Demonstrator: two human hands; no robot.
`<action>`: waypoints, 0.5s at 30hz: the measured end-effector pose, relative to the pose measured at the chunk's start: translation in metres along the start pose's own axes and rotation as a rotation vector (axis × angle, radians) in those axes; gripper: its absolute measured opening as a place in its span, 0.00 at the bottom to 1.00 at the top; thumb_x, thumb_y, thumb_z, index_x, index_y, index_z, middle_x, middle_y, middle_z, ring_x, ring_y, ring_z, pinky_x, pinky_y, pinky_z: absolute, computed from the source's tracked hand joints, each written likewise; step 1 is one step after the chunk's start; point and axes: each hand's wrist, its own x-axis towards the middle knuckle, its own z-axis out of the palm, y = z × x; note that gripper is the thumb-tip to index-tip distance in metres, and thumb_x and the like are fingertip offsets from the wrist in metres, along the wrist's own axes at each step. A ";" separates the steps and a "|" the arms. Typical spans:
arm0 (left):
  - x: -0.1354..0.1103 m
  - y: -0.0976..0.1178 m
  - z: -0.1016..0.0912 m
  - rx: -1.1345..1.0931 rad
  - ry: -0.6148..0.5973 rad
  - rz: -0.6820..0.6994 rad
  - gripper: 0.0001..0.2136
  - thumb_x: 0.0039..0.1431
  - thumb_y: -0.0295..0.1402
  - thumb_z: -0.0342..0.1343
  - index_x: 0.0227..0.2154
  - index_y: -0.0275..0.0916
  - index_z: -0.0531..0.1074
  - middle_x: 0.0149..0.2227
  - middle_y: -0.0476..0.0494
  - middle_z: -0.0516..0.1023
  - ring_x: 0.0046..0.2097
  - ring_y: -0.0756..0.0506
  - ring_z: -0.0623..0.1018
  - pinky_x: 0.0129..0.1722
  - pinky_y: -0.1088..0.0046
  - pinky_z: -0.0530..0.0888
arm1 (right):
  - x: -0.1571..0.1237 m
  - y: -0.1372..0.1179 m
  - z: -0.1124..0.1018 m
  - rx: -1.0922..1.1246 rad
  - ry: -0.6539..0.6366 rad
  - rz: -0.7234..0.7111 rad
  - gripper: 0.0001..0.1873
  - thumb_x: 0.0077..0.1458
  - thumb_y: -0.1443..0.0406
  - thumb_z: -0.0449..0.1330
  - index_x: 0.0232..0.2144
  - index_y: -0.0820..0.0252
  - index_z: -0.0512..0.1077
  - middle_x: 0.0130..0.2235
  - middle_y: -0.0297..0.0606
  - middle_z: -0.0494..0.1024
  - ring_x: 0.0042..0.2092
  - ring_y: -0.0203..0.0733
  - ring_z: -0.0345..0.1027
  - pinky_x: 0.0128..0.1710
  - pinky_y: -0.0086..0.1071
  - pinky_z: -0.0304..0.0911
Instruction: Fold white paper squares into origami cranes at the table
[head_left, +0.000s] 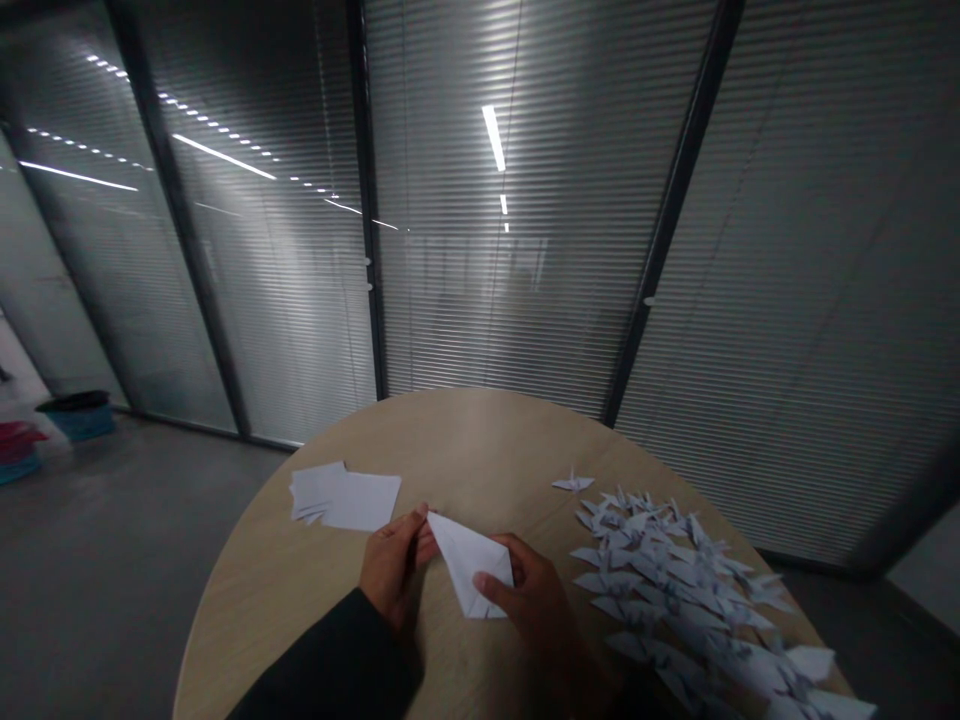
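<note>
Folded paper (471, 562): white, kite-like in outline, held between both hands above the near-middle part of the surface; one pointed tip faces upper left, the broader end lies toward the right hand.
Left hand (394, 565): thumb and fingertips together at the pointed tip of the folded paper; dark sleeve (337, 665) at the wrist.
Right hand (531, 588): gripping the broader end, thumb flat on the upper face, fingers behind the right edge.
Surface (472, 430): round-edged, light wood tone.
Paper sheets (364, 500): white, overlapping and slightly fanned, lying flat on the surface beyond and to the left of the left hand.
Paper cranes (660, 570): many, white, crowded in rough rows to the right of the right hand.
Single crane (574, 483): apart from the group, near its far left corner.
Partition (510, 300): glass panels with blinds, dark frames, reflected lights.
Bins (84, 418): two, blue, lined, on the floor (172, 490) at far left.
</note>
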 end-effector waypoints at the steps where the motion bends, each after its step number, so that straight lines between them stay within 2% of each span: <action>1: 0.000 -0.001 0.000 0.002 -0.023 -0.005 0.14 0.40 0.36 0.73 0.19 0.32 0.76 0.20 0.43 0.79 0.23 0.50 0.77 0.25 0.79 0.76 | 0.000 0.000 0.000 0.007 -0.001 0.000 0.15 0.43 0.61 0.63 0.37 0.57 0.75 0.33 0.36 0.82 0.35 0.44 0.75 0.33 0.31 0.68; 5: -0.001 -0.003 0.002 0.076 -0.115 -0.019 0.18 0.38 0.44 0.73 0.20 0.33 0.76 0.21 0.45 0.78 0.24 0.50 0.77 0.26 0.78 0.75 | 0.000 -0.002 -0.002 0.049 0.039 0.012 0.17 0.41 0.60 0.64 0.37 0.58 0.75 0.33 0.37 0.82 0.35 0.46 0.75 0.33 0.32 0.68; 8: -0.005 -0.005 0.005 0.175 -0.194 -0.020 0.23 0.38 0.51 0.70 0.16 0.34 0.74 0.16 0.49 0.73 0.19 0.53 0.70 0.21 0.79 0.69 | 0.000 -0.003 -0.001 0.054 0.066 0.026 0.18 0.41 0.60 0.64 0.38 0.59 0.74 0.34 0.37 0.82 0.36 0.47 0.76 0.34 0.33 0.69; 11: -0.009 -0.006 0.009 0.287 -0.240 -0.017 0.23 0.36 0.52 0.71 0.14 0.33 0.74 0.14 0.49 0.71 0.18 0.53 0.67 0.20 0.78 0.65 | 0.000 -0.003 0.000 0.046 0.069 0.019 0.18 0.41 0.60 0.64 0.37 0.58 0.74 0.34 0.37 0.83 0.36 0.47 0.76 0.34 0.33 0.69; 15: -0.013 -0.002 0.012 0.325 -0.232 -0.016 0.24 0.34 0.53 0.70 0.13 0.34 0.74 0.14 0.46 0.72 0.18 0.50 0.69 0.23 0.74 0.67 | 0.001 -0.003 0.001 0.040 0.071 0.026 0.18 0.40 0.60 0.64 0.37 0.57 0.74 0.34 0.37 0.83 0.36 0.47 0.76 0.33 0.34 0.70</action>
